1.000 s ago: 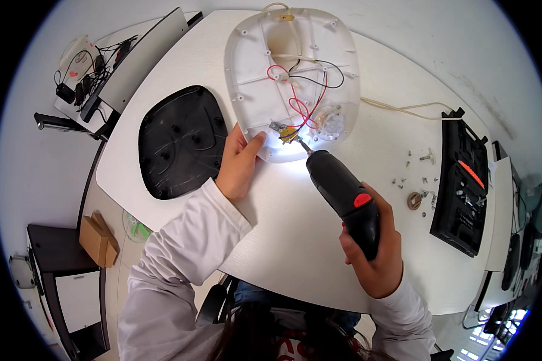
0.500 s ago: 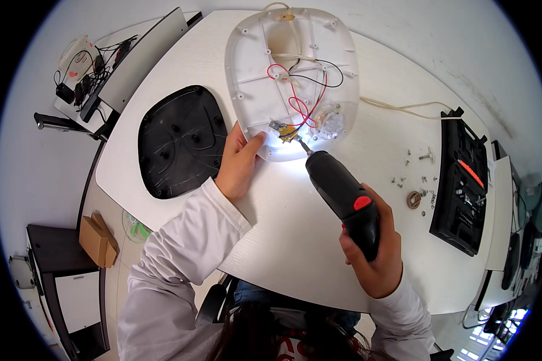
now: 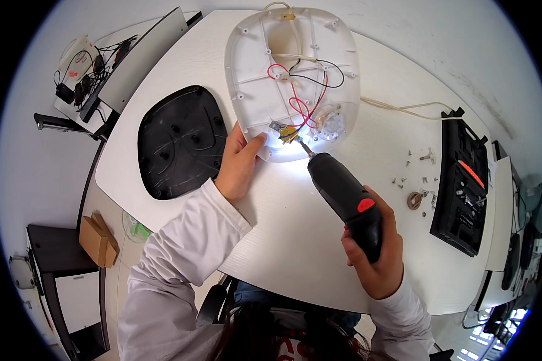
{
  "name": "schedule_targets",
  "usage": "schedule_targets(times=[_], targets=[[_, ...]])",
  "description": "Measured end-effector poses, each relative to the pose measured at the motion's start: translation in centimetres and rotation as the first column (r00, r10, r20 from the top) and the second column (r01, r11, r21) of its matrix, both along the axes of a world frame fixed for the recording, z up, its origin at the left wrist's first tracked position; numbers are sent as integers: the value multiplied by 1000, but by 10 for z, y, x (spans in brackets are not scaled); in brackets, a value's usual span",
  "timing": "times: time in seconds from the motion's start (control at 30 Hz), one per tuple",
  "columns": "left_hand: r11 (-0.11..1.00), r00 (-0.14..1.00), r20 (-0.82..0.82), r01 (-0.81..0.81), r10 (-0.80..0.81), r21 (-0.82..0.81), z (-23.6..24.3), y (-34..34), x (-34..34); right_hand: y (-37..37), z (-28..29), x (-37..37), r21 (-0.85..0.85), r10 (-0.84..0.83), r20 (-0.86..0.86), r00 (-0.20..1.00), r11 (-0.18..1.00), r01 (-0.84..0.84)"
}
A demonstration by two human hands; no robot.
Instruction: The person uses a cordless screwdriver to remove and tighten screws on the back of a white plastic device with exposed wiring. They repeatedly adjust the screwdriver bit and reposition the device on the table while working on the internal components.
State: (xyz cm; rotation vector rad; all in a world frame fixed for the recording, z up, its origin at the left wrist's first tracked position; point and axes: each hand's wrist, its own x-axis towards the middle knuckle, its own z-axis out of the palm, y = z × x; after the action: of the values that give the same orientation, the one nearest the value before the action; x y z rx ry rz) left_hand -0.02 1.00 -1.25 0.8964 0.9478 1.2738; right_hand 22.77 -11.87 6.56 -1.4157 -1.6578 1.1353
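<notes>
A white plastic housing point(image 3: 256, 75) lies with its ribbed inside facing up, red and black wires looping across it. My left hand point(image 3: 239, 161) grips its near left rim, thumb on the inner side. In my right hand point(image 3: 376, 256) is a black cordless screwdriver point(image 3: 337, 186) with a red button. Its bit meets the housing's near end beside a small yellowish wired part point(image 3: 288, 133), and its light brightens that spot. Whether the bit sits in a screw is too small to tell. A clear round part point(image 3: 330, 123) is fitted just right of there.
A black cover point(image 3: 180, 144) rests left of the housing. Loose screws point(image 3: 401, 182), a brown ring-shaped piece point(image 3: 414, 200) and a black tool case point(image 3: 464, 180) are on the right of the white table point(image 3: 271, 240). A pale cord point(image 3: 403, 108) runs from housing toward case.
The screwdriver and my right hand have shifted very slightly right and down. My left hand and the housing stay almost the same.
</notes>
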Motion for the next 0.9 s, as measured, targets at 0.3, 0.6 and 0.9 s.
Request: schedule_targets(times=[0.3,0.6,0.9], targets=[[1000,1000,-9,4,-4,3,-1,0,0,0,0,2,-7,-3,-10,1000,1000,3],[1000,1000,-14,-3,4,25,-1,0,0,-1,-3,3,19,-2,-8,1000,1000,2],[1000,1000,-24,-9,9,9,-1,0,0,-3,-2,4,14,-6,-27,1000,1000,7]])
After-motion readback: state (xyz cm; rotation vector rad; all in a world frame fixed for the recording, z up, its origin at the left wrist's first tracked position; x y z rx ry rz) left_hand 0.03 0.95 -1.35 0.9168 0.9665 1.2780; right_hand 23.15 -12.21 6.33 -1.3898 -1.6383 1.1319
